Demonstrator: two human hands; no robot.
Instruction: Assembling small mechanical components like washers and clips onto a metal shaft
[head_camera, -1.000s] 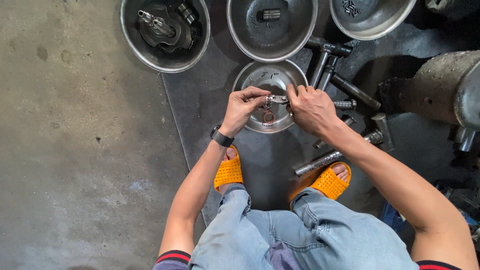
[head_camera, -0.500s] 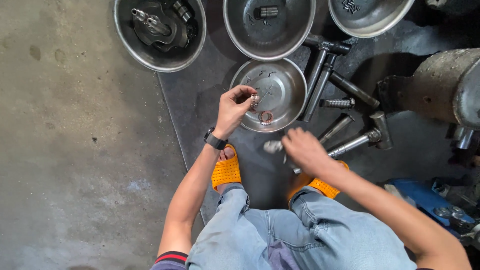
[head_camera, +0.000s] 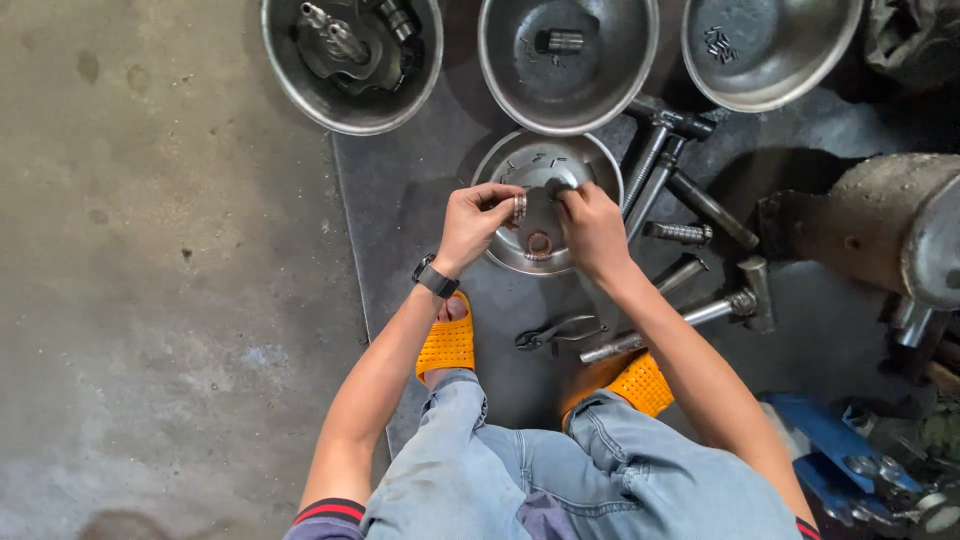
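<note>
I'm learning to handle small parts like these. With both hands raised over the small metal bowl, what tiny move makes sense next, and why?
Probably bring the right hand across to the small ring-shaped part pinched in the left hand: the hands are nearly touching above the small bowl.

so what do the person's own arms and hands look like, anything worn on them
Both arms are bare from the hands to the upper arm. The left hand has a black watch with a dark band at the wrist. The right hand wears nothing visible. Near the picture's lower edge, short dark sleeve cuffs with a red stripe show on both arms.
</note>
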